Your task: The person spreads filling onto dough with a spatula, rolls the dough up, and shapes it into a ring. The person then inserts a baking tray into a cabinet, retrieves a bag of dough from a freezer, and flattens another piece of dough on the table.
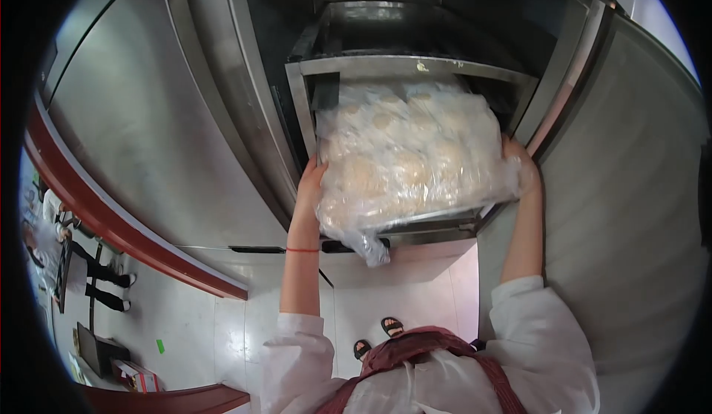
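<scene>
A metal tray [437, 217] loaded with several pale dough rounds under clear plastic wrap [408, 158] sits half inside an open steel cabinet [400, 65]. My left hand [310, 180] grips the tray's left edge. My right hand [519, 163] holds its right edge, partly under the plastic. A loose tail of plastic [371, 249] hangs below the tray's front. A thin red band circles my left wrist.
The cabinet's open door [630, 214] stands at the right, another steel door panel [148, 132] at the left. Below are white floor tiles [400, 295], my sandalled feet [378, 336], and a red-edged counter [111, 221]. Another person [81, 265] stands far left.
</scene>
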A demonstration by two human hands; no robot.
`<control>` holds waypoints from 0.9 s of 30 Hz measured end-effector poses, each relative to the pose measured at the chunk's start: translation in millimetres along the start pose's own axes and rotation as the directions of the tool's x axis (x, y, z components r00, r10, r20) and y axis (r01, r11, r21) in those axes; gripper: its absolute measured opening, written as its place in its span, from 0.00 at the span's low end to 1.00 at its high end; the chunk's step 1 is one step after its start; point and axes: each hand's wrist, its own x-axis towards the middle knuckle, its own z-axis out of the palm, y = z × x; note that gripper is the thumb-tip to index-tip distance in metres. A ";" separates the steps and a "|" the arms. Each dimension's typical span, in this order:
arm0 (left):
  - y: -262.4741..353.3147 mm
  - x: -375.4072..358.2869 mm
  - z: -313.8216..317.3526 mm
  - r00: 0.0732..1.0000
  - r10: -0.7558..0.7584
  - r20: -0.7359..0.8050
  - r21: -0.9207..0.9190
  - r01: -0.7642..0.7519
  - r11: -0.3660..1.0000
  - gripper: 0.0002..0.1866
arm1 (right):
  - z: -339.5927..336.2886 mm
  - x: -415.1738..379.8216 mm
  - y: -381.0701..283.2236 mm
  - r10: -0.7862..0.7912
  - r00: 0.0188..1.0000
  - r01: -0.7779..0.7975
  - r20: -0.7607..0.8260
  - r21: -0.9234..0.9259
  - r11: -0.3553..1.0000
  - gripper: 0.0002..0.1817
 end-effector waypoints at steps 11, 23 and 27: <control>35.4 -78.3 8.2 0.995 -0.100 -0.003 0.001 0.100 0.995 0.23 | 55.4 -105.4 -14.2 -0.110 0.919 -0.235 -0.378 -0.750 0.619 0.28; 38.3 -146.8 4.0 0.982 -0.140 -0.130 -0.040 0.135 0.990 0.20 | 44.8 -198.7 21.7 0.006 0.866 -0.278 -0.499 -0.471 0.837 0.25; 38.8 -162.4 15.1 0.925 -0.346 -0.155 -0.279 0.295 0.914 0.20 | 56.2 -198.2 25.0 0.119 0.860 -0.228 -0.496 -0.165 0.959 0.23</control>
